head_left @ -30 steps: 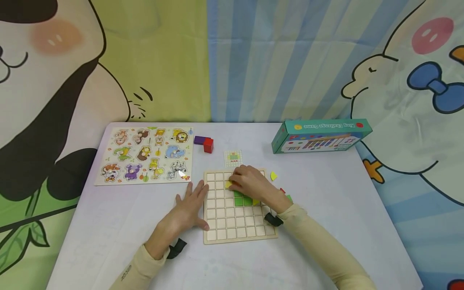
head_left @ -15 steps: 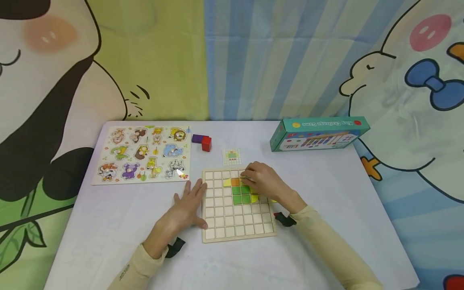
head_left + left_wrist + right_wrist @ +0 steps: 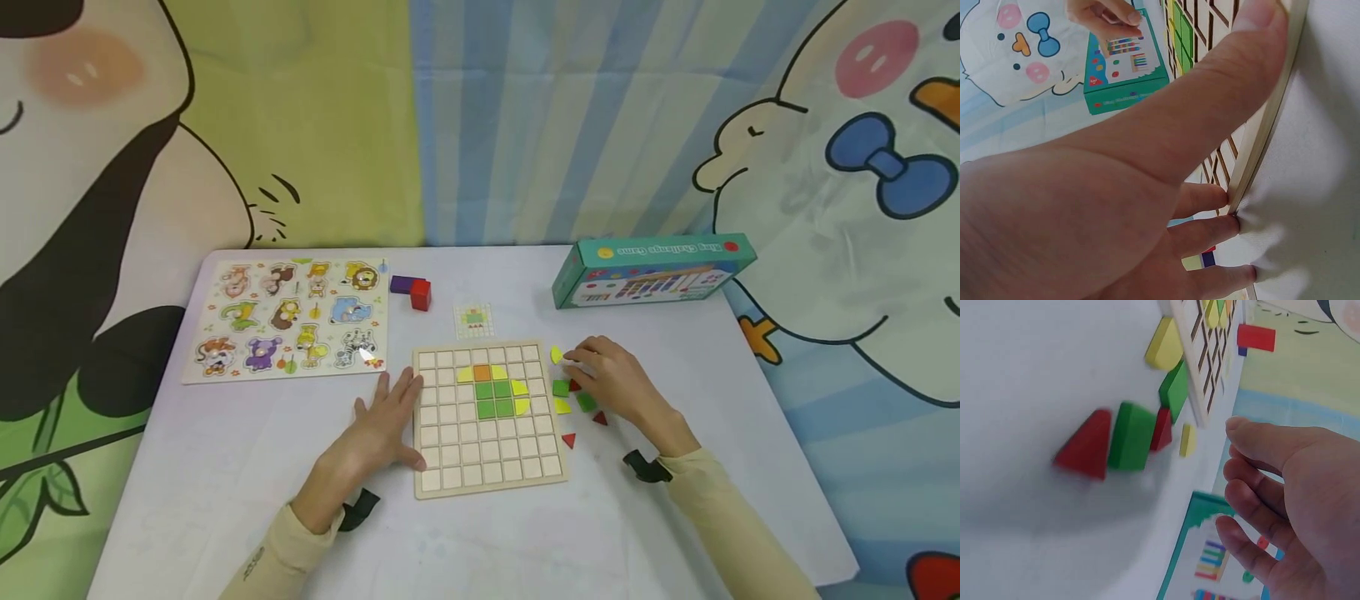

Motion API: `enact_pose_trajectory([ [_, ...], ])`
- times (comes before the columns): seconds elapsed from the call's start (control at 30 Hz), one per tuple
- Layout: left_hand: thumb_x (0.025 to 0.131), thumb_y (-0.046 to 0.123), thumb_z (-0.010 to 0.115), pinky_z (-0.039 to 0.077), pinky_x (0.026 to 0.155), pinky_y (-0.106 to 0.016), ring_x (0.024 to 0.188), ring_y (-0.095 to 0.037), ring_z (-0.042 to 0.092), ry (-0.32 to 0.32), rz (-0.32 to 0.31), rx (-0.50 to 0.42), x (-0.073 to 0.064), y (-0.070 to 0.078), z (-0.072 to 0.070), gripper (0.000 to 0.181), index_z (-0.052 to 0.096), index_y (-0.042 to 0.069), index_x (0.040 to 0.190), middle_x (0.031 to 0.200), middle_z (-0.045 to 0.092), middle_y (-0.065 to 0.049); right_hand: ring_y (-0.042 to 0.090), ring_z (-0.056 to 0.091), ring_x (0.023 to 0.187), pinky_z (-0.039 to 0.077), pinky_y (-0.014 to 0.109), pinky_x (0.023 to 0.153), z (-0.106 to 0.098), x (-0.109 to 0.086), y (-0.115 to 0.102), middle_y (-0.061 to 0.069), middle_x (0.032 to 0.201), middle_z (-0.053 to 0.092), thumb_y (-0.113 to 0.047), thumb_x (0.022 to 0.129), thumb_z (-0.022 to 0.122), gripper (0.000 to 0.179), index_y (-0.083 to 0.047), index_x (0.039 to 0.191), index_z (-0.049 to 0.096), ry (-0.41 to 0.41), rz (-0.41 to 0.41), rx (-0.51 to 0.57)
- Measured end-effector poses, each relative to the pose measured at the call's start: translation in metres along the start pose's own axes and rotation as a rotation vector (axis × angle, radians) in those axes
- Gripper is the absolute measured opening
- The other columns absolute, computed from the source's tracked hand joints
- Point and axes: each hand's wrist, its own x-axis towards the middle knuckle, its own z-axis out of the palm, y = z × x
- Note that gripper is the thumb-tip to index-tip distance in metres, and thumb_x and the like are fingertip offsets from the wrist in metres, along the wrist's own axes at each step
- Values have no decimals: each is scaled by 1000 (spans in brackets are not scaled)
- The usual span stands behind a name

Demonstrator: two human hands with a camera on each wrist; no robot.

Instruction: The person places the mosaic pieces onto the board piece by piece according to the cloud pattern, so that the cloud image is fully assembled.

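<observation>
My left hand [image 3: 375, 433] lies along the left edge of the wooden grid board [image 3: 441, 458]; in the left wrist view its thumb rests on the frame and its fingers are spread. Green squares [image 3: 503, 407], an orange square [image 3: 482, 373] and several yellow rounded pieces [image 3: 466, 375] sit in the grid cells. My right hand [image 3: 622, 383] hovers over the loose pieces right of the board, its fingers loosely bent, with nothing between thumb and fingers. Around it lie a yellow piece [image 3: 1188, 440], a green piece [image 3: 1132, 436] and a red triangle [image 3: 1088, 444].
A small pattern card [image 3: 474, 321] lies behind the board. Further back are a red cube [image 3: 421, 295], a purple block [image 3: 402, 284] and a green game box [image 3: 652, 271]. At the left is an animal puzzle board [image 3: 292, 333].
My right hand has moved right, off the grid to the loose pieces, uncovering the orange square and yellow pieces on the board. The left hand keeps its place.
</observation>
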Motion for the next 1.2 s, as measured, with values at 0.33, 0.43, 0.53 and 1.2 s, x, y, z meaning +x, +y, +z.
enact_pose_trajectory([
  [0.33, 60, 24, 98, 9, 108, -85, 154, -52, -2, 12, 16, 16, 1, -1, 0, 128, 22, 2, 161, 171, 9, -19, 21, 64, 89, 59, 40, 77, -1, -34, 10, 6, 95, 70, -30, 74, 91, 38, -5, 100, 78, 53, 34, -27],
  [0.43, 60, 24, 98, 9, 108, -85, 154, -51, -2, 14, 19, 14, 1, -1, 1, 128, 22, 3, 161, 171, 9, -19, 21, 63, 86, 58, 39, 73, 1, -44, 11, 5, 91, 69, -34, 70, 94, 42, -5, 95, 78, 89, 56, -51],
  [0.53, 60, 24, 98, 9, 108, -84, 154, -51, -2, 13, 21, 15, 1, -1, 1, 128, 22, 3, 161, 171, 9, -18, 20, 61, 83, 56, 38, 70, 4, -52, 11, 5, 88, 68, -39, 68, 94, 43, -7, 90, 77, 90, 97, -71],
  [1.2, 61, 25, 97, 8, 109, -84, 155, -51, -2, 9, 12, 17, 1, -2, 2, 128, 21, 4, 161, 171, 8, -18, 19, 60, 81, 55, 36, 67, 11, -60, 5, 4, 87, 68, -27, 76, 87, 29, -6, 93, 77, 6, 175, -87],
])
